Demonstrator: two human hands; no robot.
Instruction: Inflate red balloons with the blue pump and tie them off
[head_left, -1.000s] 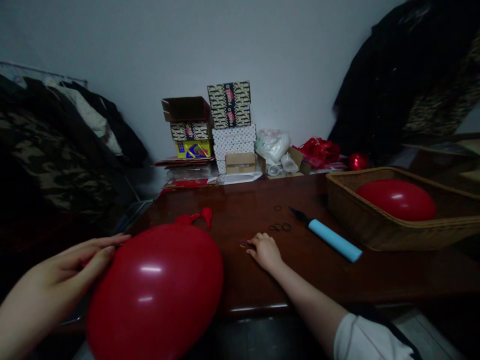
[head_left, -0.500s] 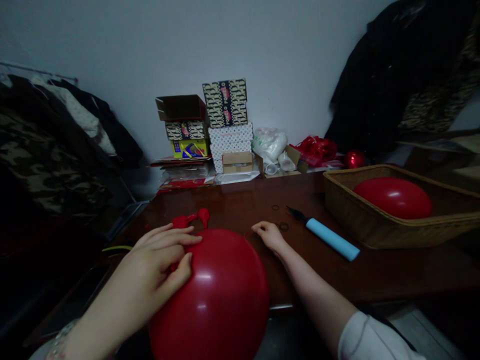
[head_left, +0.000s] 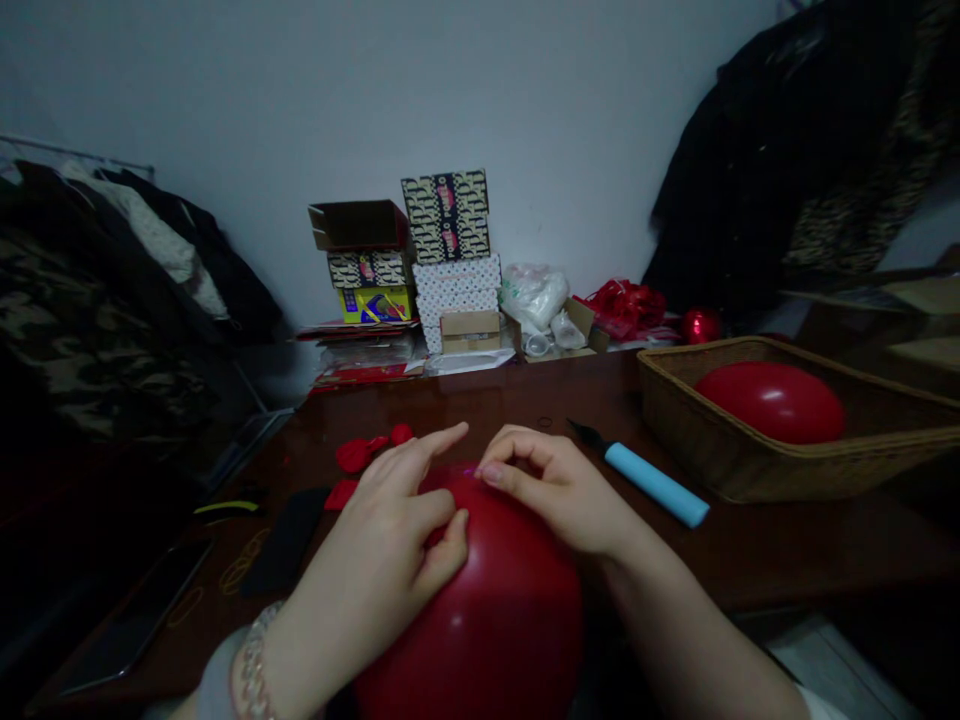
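Note:
A large inflated red balloon (head_left: 495, 620) is in front of me at the table's near edge. My left hand (head_left: 409, 520) grips its upper left side with thumb and curled fingers, the index finger stretched out. At the balloon's top, my right hand (head_left: 551, 485) pinches something small beside a tiny purple-pink spot; what it holds is too small to name. Right of my hands lies a light blue hand pump (head_left: 656, 484) with a black nozzle. Flat red balloons (head_left: 354, 455) lie behind my left hand.
A wicker basket (head_left: 750, 465) at the right holds another inflated red balloon (head_left: 772, 400). At the left are a phone (head_left: 139, 620), a dark flat item (head_left: 289, 540) and rubber bands (head_left: 244, 562). Stacked boxes (head_left: 457, 290) stand at the back.
My right hand has come from the table to the balloon's top, its fingers now pinched there. My left hand and the balloon have moved right, and the left index finger has lifted.

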